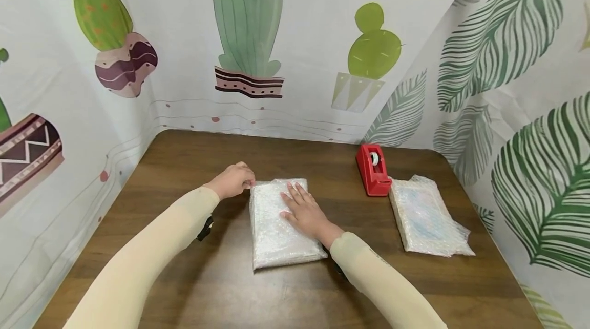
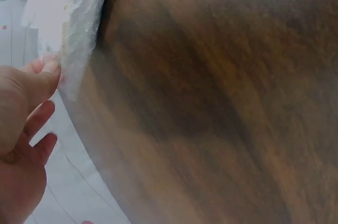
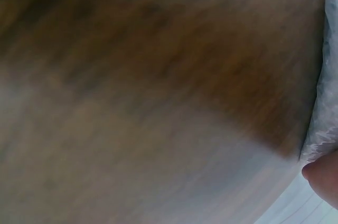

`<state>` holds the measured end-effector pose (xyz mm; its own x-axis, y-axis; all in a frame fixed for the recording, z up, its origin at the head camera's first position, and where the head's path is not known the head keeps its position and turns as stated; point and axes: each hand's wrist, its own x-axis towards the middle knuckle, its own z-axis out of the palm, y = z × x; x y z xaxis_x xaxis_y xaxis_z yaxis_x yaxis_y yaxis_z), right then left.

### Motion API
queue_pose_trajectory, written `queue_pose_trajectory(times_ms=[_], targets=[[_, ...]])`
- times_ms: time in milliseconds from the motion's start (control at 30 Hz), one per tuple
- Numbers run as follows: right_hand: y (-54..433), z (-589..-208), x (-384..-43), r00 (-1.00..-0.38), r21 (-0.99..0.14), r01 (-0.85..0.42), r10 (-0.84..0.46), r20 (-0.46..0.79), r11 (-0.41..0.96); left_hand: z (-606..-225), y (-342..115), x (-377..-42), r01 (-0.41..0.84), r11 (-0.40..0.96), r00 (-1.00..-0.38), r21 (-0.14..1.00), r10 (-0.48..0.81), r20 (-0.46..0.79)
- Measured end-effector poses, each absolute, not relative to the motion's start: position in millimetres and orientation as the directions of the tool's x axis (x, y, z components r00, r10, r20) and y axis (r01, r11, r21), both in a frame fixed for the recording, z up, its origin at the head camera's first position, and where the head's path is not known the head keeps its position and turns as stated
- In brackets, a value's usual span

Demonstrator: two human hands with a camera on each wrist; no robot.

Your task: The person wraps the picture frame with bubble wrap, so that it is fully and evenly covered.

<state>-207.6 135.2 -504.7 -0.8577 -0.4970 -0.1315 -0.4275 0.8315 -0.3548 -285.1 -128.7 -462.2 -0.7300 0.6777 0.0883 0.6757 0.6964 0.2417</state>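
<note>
A flat rectangular parcel in bubble wrap (image 1: 272, 231) lies on the table in front of the person. At its far left corner the left hand (image 1: 235, 180) pinches the edge of the wrap between thumb and forefinger. The left wrist view shows this pinch close up, the other fingers of the left hand (image 2: 26, 113) loosely bent. Flat on the parcel's top, toward its upper right, the right hand (image 1: 306, 213) rests with fingers spread. Only one fingertip (image 3: 323, 177) of it shows in the right wrist view, beside the parcel's edge (image 3: 327, 92).
A red tape dispenser (image 1: 374, 172) with a roll of tape stands to the right. Beside it lies a second bubble-wrapped parcel (image 1: 426, 216), with bluish and pink colour showing through. The brown wooden table (image 1: 221, 288) meets a cactus-patterned cloth (image 1: 304, 37) behind.
</note>
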Motion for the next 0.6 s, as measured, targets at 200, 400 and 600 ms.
queue_pose_trajectory(times_ms=[200,400,600], targets=[[130.8,-504.1,-206.1,-0.855,-0.351,-0.434,-0.502,-0.129,0.830,-458.6,-128.2,-284.9,0.642,0.715,-0.746,0.277,0.666,0.008],[129.1,-500.4,-205.6,-0.858,-0.353,-0.427,-0.496,-0.131,0.832,-462.1,-113.5,-281.6,0.661,0.746,-0.751,0.081,0.657,0.072],[132.2,-501.6,-205.3,-0.866,-0.357,-0.405,-0.478,-0.146,0.842,-479.2,-102.6,-269.9,0.596,0.801,-0.793,0.048,0.579,0.191]])
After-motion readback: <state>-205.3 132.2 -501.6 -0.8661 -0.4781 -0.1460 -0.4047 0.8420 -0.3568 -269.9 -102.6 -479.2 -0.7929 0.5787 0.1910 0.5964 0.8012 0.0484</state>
